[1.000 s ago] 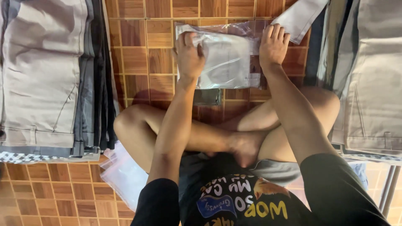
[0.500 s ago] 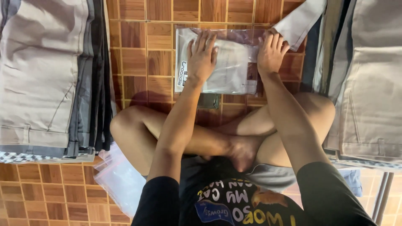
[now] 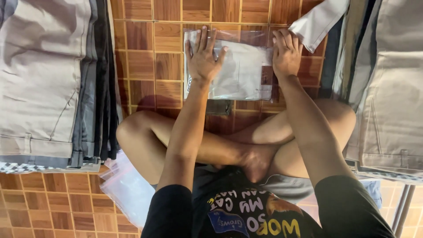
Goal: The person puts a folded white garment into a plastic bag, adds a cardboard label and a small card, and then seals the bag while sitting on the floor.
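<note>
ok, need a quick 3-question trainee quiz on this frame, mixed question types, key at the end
1. True or false: the left hand lies flat, fingers spread, on the clear plastic bag holding a folded light grey garment.
2. Multiple choice: where is the right hand?
A. on the person's knee
B. on the right edge of the bag
C. on the stack of folded trousers
3. Fill in: the bag lies on the ____ floor, between a stack of folded trousers on the person's left and another stack on their right.

Key: 1 true; 2 B; 3 wood-patterned tile.
</note>
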